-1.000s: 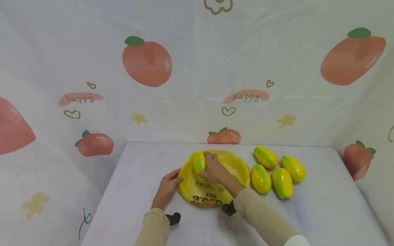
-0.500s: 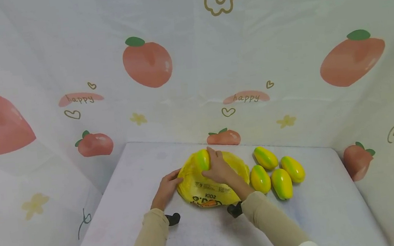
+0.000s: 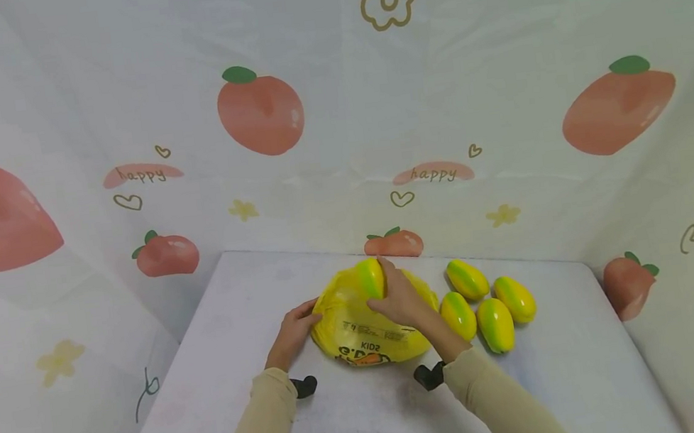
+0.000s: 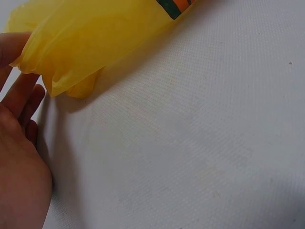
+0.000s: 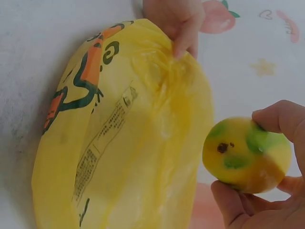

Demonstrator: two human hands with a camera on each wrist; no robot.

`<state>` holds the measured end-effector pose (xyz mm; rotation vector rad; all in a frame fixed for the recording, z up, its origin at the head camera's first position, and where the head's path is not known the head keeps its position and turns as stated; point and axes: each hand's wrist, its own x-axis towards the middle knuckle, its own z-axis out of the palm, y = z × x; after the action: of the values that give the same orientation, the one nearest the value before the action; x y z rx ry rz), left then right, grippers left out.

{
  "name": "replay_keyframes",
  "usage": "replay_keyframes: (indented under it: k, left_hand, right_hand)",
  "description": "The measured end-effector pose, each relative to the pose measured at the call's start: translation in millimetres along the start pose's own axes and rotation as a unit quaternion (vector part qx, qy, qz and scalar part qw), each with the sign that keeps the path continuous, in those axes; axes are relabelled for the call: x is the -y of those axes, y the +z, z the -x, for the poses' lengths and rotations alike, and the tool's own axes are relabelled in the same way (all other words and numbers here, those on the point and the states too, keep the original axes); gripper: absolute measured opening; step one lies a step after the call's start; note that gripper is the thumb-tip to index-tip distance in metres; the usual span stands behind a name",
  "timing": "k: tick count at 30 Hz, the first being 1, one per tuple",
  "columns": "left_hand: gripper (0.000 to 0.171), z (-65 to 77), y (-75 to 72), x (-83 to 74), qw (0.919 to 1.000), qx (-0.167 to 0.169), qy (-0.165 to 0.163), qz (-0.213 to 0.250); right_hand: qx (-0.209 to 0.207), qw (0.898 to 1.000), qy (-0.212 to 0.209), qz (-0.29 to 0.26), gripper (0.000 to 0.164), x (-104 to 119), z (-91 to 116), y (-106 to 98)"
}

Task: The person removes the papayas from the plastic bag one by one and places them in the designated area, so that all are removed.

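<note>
My left hand (image 3: 292,333) pinches the left edge of a yellow plastic bag (image 3: 362,347), with thumb and fingers on either side of the gathered film (image 4: 71,47) in the left wrist view. My right hand (image 3: 404,299) grips a glossy, oval, yellow-and-green fruit (image 3: 373,278), like a papaya or mango. It is held near the far side of the bag's mouth. In the right wrist view the thumb and fingers go round the fruit (image 5: 238,157), its dark stem end facing the camera, apart from the bag wall (image 5: 143,143). Whatever lies inside the bag is hidden.
Several matching fruits (image 3: 495,326) lie in a cluster on the white table (image 3: 571,377), just right of the bag. A printed cloth wall (image 3: 342,174) stands close behind the table and at both sides. Black wrist devices (image 3: 429,377) hang beneath both forearms.
My right hand has moved right and slightly up with the fruit, from over the bag's mouth to its far rim. The bag's near side has risen over the opening. My left hand stays put.
</note>
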<state>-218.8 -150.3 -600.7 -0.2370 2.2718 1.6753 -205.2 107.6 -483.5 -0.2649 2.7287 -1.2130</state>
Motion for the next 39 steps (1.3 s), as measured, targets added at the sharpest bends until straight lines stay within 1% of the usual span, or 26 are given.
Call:
replay_keyframes:
  k: [3,6,10,13,17,21,24,27,31,34,37,39]
  left_hand:
    - [0.049,0.3,-0.2,-0.3,1.0000,0.000,0.002,-0.002]
    - [0.049,0.6,0.0,-1.3,1.0000,-0.001,0.000,0.000]
    - [0.049,1.0,1.0,-1.5,1.0000,0.001,-0.002,0.003]
    - [0.049,1.9,2.0,-1.8,1.0000,0.000,-0.003,0.002]
    - [0.049,2.5,3.0,-1.9,1.0000,0.001,-0.005,-0.003]
    - [0.049,2.2,2.6,-1.3,1.0000,0.003,-0.005,-0.003]
    - [0.049,1.9,1.7,-0.5,1.0000,0.002,0.002,0.000]
    - [0.049,1.1,1.0,0.2,1.0000,0.004,0.002,0.006]
    - [0.050,-0.4,0.4,1.0,1.0000,0.007,0.001,0.006]
    - [0.050,-1.3,-0.2,1.4,1.0000,0.007,0.004,0.000]
    - [0.050,-1.6,-0.4,0.6,1.0000,0.007,-0.001,0.003]
    - [0.049,-1.6,-0.1,0.1,1.0000,0.007,-0.002,0.005]
  right_hand:
    - [-0.018,1.000,-0.004,0.000,0.095,-2.0,2.5,-5.2]
    - [-0.038,0.999,-0.022,-0.010,0.089,-4.6,3.5,-10.5]
    - [-0.048,0.997,-0.046,-0.031,0.081,-7.8,5.2,-16.0]
    - [-0.050,0.997,-0.048,-0.038,0.082,-9.8,8.7,-19.9]
    - [-0.057,0.997,-0.035,-0.036,0.087,-14.5,14.2,-25.5]
    - [-0.067,0.997,-0.037,-0.031,0.093,-20.4,15.6,-31.5]
    - [-0.072,0.996,-0.045,-0.029,0.098,-23.4,15.4,-36.6]
    - [-0.074,0.996,-0.041,-0.034,0.099,-25.4,17.0,-42.2]
    - [-0.070,0.995,-0.028,-0.061,0.097,-28.1,20.3,-49.6]
    - [-0.064,0.996,-0.007,-0.056,0.097,-32.2,23.0,-54.3]
    - [-0.057,0.997,0.018,-0.040,0.097,-37.3,26.4,-58.9]
    - [-0.055,0.997,0.024,-0.038,0.097,-41.8,28.4,-61.9]
